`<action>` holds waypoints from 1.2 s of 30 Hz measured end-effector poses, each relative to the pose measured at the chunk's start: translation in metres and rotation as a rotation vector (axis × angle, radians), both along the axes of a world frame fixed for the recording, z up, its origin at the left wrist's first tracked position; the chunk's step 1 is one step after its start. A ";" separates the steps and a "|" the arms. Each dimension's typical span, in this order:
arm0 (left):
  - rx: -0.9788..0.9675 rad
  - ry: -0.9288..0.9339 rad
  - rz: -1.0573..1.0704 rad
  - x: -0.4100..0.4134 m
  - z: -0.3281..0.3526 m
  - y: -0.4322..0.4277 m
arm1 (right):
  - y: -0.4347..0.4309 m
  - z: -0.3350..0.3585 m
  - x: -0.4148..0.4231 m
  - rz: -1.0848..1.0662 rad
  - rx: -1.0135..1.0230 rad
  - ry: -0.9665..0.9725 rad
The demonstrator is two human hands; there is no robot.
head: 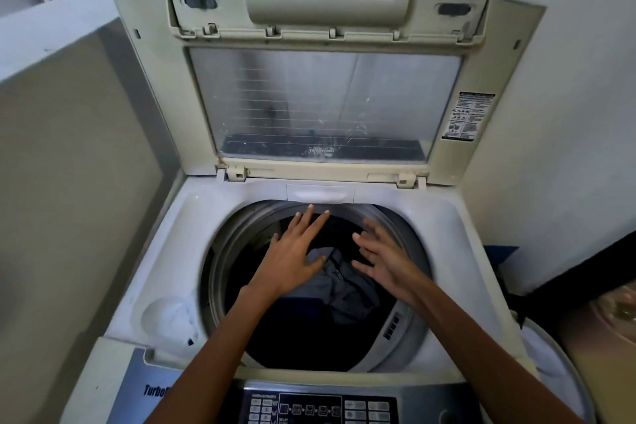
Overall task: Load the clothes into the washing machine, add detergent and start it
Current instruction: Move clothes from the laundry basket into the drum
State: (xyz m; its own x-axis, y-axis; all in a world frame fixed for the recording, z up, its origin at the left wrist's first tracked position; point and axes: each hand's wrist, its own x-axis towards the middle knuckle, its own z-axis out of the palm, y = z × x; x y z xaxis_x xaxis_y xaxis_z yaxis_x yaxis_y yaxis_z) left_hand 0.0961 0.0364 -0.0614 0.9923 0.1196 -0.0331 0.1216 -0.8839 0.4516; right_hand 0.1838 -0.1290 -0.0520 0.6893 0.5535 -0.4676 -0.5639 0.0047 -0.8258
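Note:
A top-loading washing machine [179, 251] stands before me with its lid [320, 79] raised upright. Inside the round drum [220, 272] lie dark clothes and a grey garment [347, 289]. My left hand [292, 251] hovers over the drum mouth with its fingers straight and spread, holding nothing. My right hand [382, 258] is beside it over the right half of the drum, fingers spread and empty. The control panel [316, 406] with several buttons runs along the near edge. No detergent is in view.
A beige wall panel [69, 182] stands close on the left and a white wall [568, 113] on the right. A round basket rim with white cloth [550, 365] sits at the lower right. A small recessed tray [168, 317] is in the machine's top left corner.

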 end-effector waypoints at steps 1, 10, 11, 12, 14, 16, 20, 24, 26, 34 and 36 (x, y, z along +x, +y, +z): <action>-0.004 0.005 -0.003 -0.001 0.001 -0.002 | -0.001 0.000 0.000 -0.001 -0.006 -0.008; -0.009 -0.024 -0.057 0.006 0.006 -0.023 | -0.021 0.002 -0.004 0.058 -0.171 -0.304; -0.006 -0.029 -0.060 0.007 0.006 -0.025 | -0.024 0.002 -0.004 0.068 -0.216 -0.391; 0.000 -0.032 -0.063 0.009 0.007 -0.028 | -0.029 0.003 -0.003 0.073 -0.261 -0.481; 0.013 -0.037 -0.071 0.011 0.007 -0.035 | -0.039 0.004 -0.001 0.085 -0.339 -0.646; 0.021 -0.044 -0.079 0.013 0.008 -0.043 | -0.050 0.006 0.001 0.090 -0.390 -0.787; 0.024 -0.064 -0.086 0.022 0.009 -0.067 | -0.080 0.010 0.010 0.087 -0.490 -1.011; 0.018 -0.100 -0.102 0.034 0.015 -0.100 | -0.120 0.012 0.025 0.098 -0.628 -1.077; 0.002 -0.126 -0.117 0.040 0.020 -0.120 | -0.140 0.013 0.032 0.102 -0.674 -1.075; -0.052 -0.168 -0.207 0.086 0.034 -0.236 | -0.253 -0.006 0.066 0.103 -0.764 -1.038; -0.114 -0.165 -0.247 0.100 0.033 -0.271 | -0.285 -0.018 0.076 0.112 -0.806 -1.039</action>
